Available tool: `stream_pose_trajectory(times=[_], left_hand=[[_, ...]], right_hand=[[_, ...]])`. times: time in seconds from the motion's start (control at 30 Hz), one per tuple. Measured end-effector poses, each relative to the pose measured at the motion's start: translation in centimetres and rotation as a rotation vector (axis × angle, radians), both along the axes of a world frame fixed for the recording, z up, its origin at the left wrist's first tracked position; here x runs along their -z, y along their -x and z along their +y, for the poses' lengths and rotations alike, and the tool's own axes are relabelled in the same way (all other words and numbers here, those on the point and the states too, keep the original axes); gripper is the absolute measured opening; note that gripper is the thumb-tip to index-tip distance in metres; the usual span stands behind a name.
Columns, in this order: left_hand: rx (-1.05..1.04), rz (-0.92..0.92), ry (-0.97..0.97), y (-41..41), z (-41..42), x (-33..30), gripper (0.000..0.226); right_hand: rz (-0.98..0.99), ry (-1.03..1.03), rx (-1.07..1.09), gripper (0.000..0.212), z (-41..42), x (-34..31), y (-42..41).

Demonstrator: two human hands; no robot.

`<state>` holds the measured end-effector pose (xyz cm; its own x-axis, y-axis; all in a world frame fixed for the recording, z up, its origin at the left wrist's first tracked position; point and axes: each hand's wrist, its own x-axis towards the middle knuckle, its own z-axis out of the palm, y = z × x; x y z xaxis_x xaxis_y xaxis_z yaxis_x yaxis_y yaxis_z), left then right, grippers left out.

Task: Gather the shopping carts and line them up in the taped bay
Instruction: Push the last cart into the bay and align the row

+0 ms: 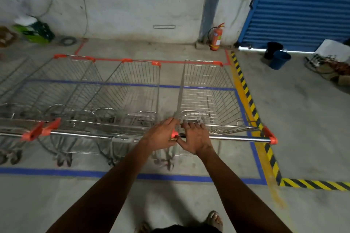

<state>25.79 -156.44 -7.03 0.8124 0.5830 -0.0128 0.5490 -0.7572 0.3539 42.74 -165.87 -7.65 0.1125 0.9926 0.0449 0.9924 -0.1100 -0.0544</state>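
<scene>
Rightmost cart [206, 98], stiff wire on castors, probably rolls light; both hands, left hand [161, 135] and right hand [195, 139], lie flat-fingered, gripping nothing, at its handle bar [240, 139] left end.

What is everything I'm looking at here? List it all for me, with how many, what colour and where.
Wire metal shopping carts with orange corner caps: at least three, silver, side by side inside the bay; more run off the left edge.
Blue floor tape outline: one, blue, around the carts.
Red floor tape line: one, red, beyond the carts' fronts.
Yellow-and-black hazard stripe: one, right of the bay.
Red fire extinguisher: one, against the back wall.
Blue roller shutter: one, far right.
Buckets: two, one blue, one dark, before the shutter.
Green crate: one, far left by the wall.
Left hand: on the handle ends where two carts meet.
Right hand: on the rightmost cart's handle.
</scene>
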Motion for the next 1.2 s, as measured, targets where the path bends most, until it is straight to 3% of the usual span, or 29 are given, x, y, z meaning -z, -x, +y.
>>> stream_pose_trajectory(times=[0.1, 0.23, 0.33, 0.47, 0.77, 1.03, 1.2], left_hand=[[-0.038, -0.040, -0.063, 6.1, 1.1, -0.4, 0.082], [-0.106, 0.082, -0.045, 13.3, 3.6, 1.8, 0.097], [-0.097, 0.204, -0.062, 16.5, 5.9, 3.0, 0.059], [-0.102, 0.368, -0.135, 16.3, 6.8, 2.9, 0.036], [-0.110, 0.516, -0.136, 12.2, 8.0, 2.9, 0.031], [-0.187, 0.487, -0.091, 13.2, 8.0, 2.8, 0.026], [-0.158, 0.390, -0.039, 13.3, 8.7, 2.5, 0.029]], right_hand=[[0.056, -0.050, -0.069, 0.065, 1.9, 0.1, 5.1], [0.096, -0.100, -0.163, 0.055, 3.6, 0.5, 10.8], [0.146, -0.048, -0.243, 0.061, 5.2, 1.5, 13.5], [0.054, 0.000, -0.298, 0.046, 6.9, 3.5, 14.7], [-0.122, 0.130, -0.269, 0.031, 8.8, 4.8, 10.9], [-0.158, 0.119, -0.317, 0.027, 9.7, 3.3, 12.1], [-0.166, 0.136, -0.345, 0.036, 10.4, 3.0, 11.5]])
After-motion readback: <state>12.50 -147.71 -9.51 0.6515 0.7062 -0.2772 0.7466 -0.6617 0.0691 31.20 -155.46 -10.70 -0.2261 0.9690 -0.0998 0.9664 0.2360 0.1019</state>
